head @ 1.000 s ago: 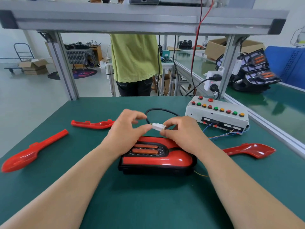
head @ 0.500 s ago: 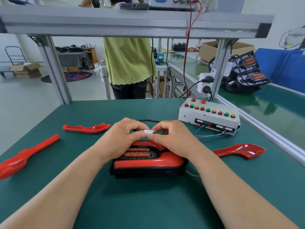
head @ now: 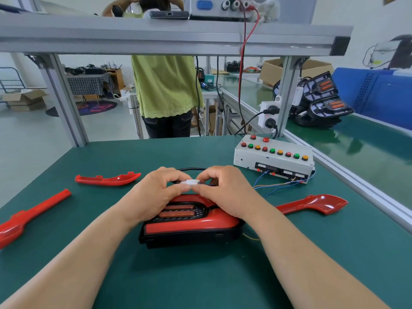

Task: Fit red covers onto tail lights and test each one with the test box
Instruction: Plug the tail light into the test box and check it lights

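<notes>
Head view: both my hands meet on the white connector (head: 189,182), just above the far edge of the tail light (head: 191,224).
My left hand (head: 153,192) pinches the connector's left end, where the black cable (head: 191,169) loops away behind. My right hand (head: 227,192) pinches its right end, on the side of the thin coloured wires that run to the test box (head: 273,160) near the worktop's (head: 200,275) far right corner. The connector's long axis lies left to right, straight between my fingertips, so I judge the coming push is hand against hand along that line. Both hands are equally near, and I cannot tell whether the two halves are fully seated. The tail light sits mid-worktop with its red cover on, and spare red covers (head: 107,179) lie toward the left and right edges.
</notes>
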Tool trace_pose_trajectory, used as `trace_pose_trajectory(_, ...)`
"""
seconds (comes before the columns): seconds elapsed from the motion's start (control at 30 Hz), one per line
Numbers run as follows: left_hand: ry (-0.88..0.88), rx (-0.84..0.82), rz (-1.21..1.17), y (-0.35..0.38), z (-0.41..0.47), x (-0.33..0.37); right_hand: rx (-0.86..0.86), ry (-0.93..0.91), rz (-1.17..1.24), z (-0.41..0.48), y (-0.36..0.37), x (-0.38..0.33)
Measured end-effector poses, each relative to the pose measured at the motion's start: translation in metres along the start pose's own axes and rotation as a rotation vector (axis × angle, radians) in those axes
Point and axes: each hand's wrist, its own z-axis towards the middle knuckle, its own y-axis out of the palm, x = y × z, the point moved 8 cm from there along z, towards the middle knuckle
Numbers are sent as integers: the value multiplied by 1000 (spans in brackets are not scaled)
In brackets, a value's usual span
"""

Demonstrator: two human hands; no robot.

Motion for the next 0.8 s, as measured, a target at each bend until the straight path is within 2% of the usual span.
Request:
trace_pose_trajectory(0.33, 43, 61, 4, -5, -4, 10, 20, -5, 29, -2, -2, -3)
trace_pose_trajectory(0.6, 184, 199, 184, -14, -11, 31, 57, -73, 11, -3, -8, -10)
trace_pose_trajectory(0.8, 198, 197, 182, -15, -13, 35, 47, -64, 82, -5, -9, -10)
